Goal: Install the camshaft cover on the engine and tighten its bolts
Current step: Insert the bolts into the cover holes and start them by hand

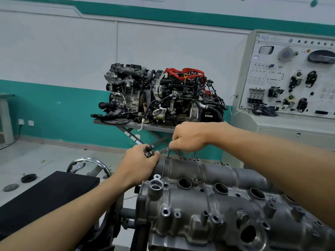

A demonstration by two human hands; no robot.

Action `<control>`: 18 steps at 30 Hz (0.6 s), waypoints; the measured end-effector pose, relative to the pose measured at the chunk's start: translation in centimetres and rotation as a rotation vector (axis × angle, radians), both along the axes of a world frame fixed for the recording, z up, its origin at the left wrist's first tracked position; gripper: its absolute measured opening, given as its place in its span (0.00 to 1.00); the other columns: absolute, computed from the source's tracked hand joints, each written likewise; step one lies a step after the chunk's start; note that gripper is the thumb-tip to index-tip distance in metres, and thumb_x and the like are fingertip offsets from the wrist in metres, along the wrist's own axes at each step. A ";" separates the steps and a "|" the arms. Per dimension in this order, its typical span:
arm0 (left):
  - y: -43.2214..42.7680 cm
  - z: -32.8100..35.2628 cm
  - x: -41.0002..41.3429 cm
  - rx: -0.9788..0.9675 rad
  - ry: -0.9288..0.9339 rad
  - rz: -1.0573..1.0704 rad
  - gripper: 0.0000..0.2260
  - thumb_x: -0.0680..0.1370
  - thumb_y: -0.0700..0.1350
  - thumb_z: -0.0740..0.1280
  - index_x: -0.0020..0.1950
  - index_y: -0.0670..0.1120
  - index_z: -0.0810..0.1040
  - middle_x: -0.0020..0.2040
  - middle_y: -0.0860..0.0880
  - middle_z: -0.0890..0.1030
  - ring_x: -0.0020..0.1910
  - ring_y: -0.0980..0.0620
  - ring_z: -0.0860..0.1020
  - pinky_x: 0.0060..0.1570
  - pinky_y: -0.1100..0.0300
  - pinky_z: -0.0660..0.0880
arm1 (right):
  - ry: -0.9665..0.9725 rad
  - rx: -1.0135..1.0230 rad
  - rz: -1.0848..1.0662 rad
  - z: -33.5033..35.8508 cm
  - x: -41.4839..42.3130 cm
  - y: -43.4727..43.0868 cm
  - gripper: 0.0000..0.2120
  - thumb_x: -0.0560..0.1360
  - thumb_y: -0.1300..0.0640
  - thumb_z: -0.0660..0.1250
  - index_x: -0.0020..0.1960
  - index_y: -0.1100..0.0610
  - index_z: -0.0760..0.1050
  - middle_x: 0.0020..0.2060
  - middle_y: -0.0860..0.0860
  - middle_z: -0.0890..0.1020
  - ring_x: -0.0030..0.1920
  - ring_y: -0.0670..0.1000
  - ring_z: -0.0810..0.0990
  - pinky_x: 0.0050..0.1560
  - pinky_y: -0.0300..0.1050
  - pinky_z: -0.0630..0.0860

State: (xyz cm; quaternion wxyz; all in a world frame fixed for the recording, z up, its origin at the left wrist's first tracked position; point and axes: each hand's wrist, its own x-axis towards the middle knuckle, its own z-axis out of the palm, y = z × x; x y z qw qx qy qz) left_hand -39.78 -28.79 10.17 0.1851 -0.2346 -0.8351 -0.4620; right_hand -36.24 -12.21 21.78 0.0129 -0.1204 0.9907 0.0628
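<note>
Both hands were up at the far edge of the cover!

The left hand (140, 161) gripped a cluster of dark steel bolts (149, 151) and rested on the grey cast-metal camshaft cover (199, 201), which sat on top of the engine. Just to the right, one slim steel bolt (168, 152) stood upright in a far-edge hole, its head pinched by the right hand (189, 137).

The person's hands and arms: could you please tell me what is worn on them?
Nothing is worn: the left hand and right hand have no gloves, rings or watch, and no sleeve shows up to the picture's edge.
</note>
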 end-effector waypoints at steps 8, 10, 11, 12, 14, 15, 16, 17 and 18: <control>0.0 -0.1 -0.3 0.016 0.020 -0.008 0.18 0.77 0.49 0.67 0.30 0.46 0.67 0.23 0.53 0.70 0.25 0.55 0.66 0.27 0.59 0.62 | 0.124 0.089 0.067 -1.9 -0.4 -0.5 0.24 0.82 0.41 0.55 0.37 0.55 0.75 0.31 0.49 0.76 0.33 0.49 0.74 0.33 0.44 0.66; 0.1 -0.1 -0.5 0.007 0.052 -0.013 0.19 0.77 0.48 0.67 0.28 0.46 0.66 0.21 0.55 0.70 0.24 0.55 0.65 0.26 0.61 0.62 | 0.201 0.086 -0.020 -2.2 -0.5 -0.8 0.30 0.80 0.34 0.51 0.31 0.54 0.71 0.29 0.49 0.74 0.31 0.49 0.73 0.30 0.43 0.63; 0.1 0.0 -0.6 0.004 0.065 -0.014 0.20 0.77 0.48 0.67 0.28 0.46 0.65 0.21 0.55 0.70 0.23 0.55 0.65 0.25 0.62 0.62 | 0.229 0.096 -0.039 -2.2 -0.5 -0.8 0.31 0.79 0.32 0.51 0.31 0.53 0.71 0.29 0.49 0.75 0.31 0.49 0.74 0.29 0.42 0.64; 0.1 0.0 -0.7 0.002 0.075 -0.011 0.20 0.77 0.49 0.67 0.28 0.46 0.65 0.21 0.55 0.70 0.23 0.55 0.65 0.25 0.62 0.62 | 0.248 0.115 -0.034 -2.0 -0.6 -0.9 0.30 0.78 0.30 0.52 0.33 0.53 0.73 0.30 0.48 0.76 0.32 0.49 0.75 0.30 0.42 0.64; 0.1 0.0 -0.6 0.001 0.075 0.004 0.20 0.77 0.50 0.68 0.28 0.46 0.66 0.22 0.53 0.70 0.24 0.55 0.65 0.27 0.58 0.64 | 0.229 0.152 0.022 -1.4 -0.6 -1.0 0.24 0.76 0.32 0.59 0.40 0.52 0.77 0.35 0.48 0.78 0.36 0.48 0.76 0.30 0.42 0.67; 0.1 0.0 -0.6 0.000 0.070 0.008 0.20 0.77 0.49 0.68 0.28 0.46 0.67 0.23 0.52 0.70 0.25 0.53 0.66 0.28 0.56 0.65 | 0.197 0.153 0.057 -1.2 -0.7 -1.0 0.20 0.76 0.36 0.63 0.44 0.53 0.78 0.37 0.48 0.79 0.38 0.49 0.77 0.31 0.42 0.68; 0.2 0.0 -0.5 0.000 0.065 0.011 0.19 0.77 0.49 0.68 0.29 0.46 0.67 0.24 0.52 0.71 0.26 0.52 0.67 0.29 0.55 0.65 | 0.163 0.142 0.086 -1.1 -0.8 -1.0 0.16 0.76 0.40 0.66 0.45 0.53 0.78 0.39 0.48 0.80 0.39 0.50 0.77 0.32 0.41 0.69; 0.2 0.0 -0.5 -0.001 0.063 0.015 0.19 0.77 0.49 0.68 0.29 0.46 0.67 0.24 0.51 0.71 0.26 0.52 0.67 0.29 0.55 0.64 | 0.149 0.133 0.111 -1.1 -0.9 -1.1 0.13 0.76 0.44 0.67 0.45 0.54 0.78 0.40 0.49 0.81 0.40 0.51 0.77 0.32 0.41 0.69; 0.2 0.0 -0.5 -0.003 0.061 0.018 0.19 0.77 0.49 0.68 0.29 0.46 0.67 0.24 0.51 0.71 0.26 0.52 0.67 0.28 0.57 0.64 | 0.156 0.137 0.125 -1.2 -0.9 -1.2 0.13 0.77 0.46 0.66 0.42 0.54 0.77 0.38 0.50 0.80 0.39 0.51 0.77 0.31 0.41 0.68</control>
